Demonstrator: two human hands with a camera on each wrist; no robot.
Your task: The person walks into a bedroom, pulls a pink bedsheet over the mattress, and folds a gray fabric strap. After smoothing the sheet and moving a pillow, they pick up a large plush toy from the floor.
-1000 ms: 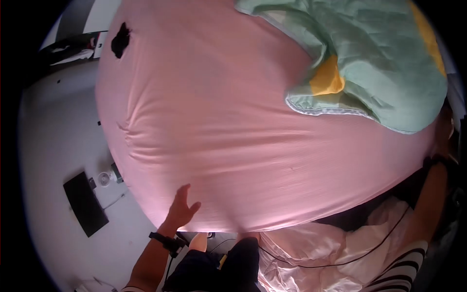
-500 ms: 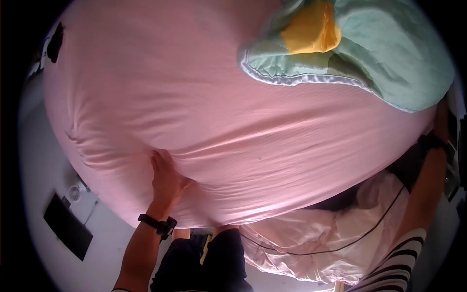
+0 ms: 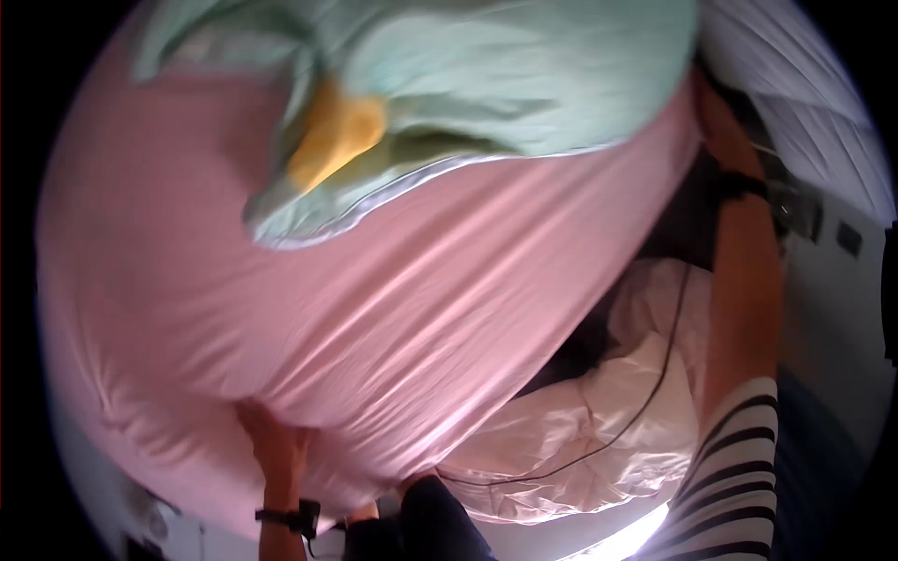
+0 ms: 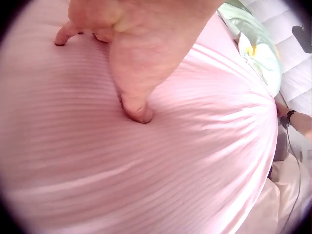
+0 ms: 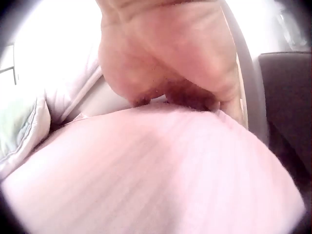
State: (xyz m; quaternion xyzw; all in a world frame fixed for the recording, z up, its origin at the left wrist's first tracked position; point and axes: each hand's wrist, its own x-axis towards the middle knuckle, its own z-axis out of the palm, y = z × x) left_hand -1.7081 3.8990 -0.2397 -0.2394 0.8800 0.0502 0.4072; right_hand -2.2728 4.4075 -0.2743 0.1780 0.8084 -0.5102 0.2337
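Observation:
A pink bed sheet (image 3: pixel 187 309) covers the mattress, with long creases running between my two hands. My left hand (image 3: pixel 276 444) presses down into the sheet near its front edge; in the left wrist view the thumb and fingers are spread, with their tips on the ribbed cloth. At the far right corner, my right hand (image 3: pixel 716 117) grips the sheet's edge. The right wrist view shows its fingers (image 5: pixel 195 95) curled over the cloth, their tips partly hidden. A green quilt (image 3: pixel 514 84) with a yellow patch lies folded on top.
Crumpled pale pink bedding (image 3: pixel 561 439) lies below the bed's edge, with a thin dark cable (image 3: pixel 645 397) across it. White padded fabric (image 3: pixel 795 103) stands beyond the right corner. A small fan (image 3: pixel 159 520) is at the lower left, past the bed.
My left hand has come down onto the sheet and pressed in, and creases have tightened toward the right corner. My right hand stays at that corner. The head view has swung right.

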